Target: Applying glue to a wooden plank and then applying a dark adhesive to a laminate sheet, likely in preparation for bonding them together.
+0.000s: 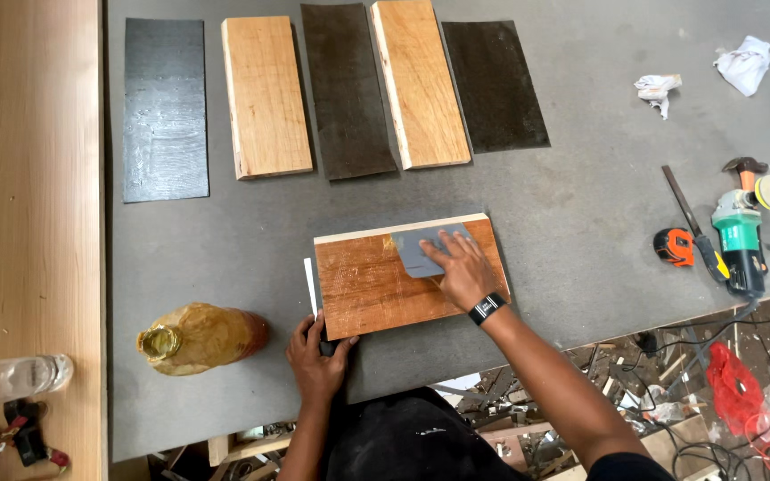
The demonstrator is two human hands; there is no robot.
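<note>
Black wristwatch [487, 308] (right wrist), black paint-flecked clothing [412, 438].

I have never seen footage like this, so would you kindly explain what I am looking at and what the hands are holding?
This is one picture from a camera worn on a person's head, looking down at their own two bare hands; there is no machine. The right hand presses a grey abrasive sheet flat on a reddish wooden board. The left hand steadies the board's near corner. They work on a grey table. At the far edge lie two pale boards between three dark sheets. To the right lie a green power tool and an orange tape measure; to the left, a stained bottle.
</note>
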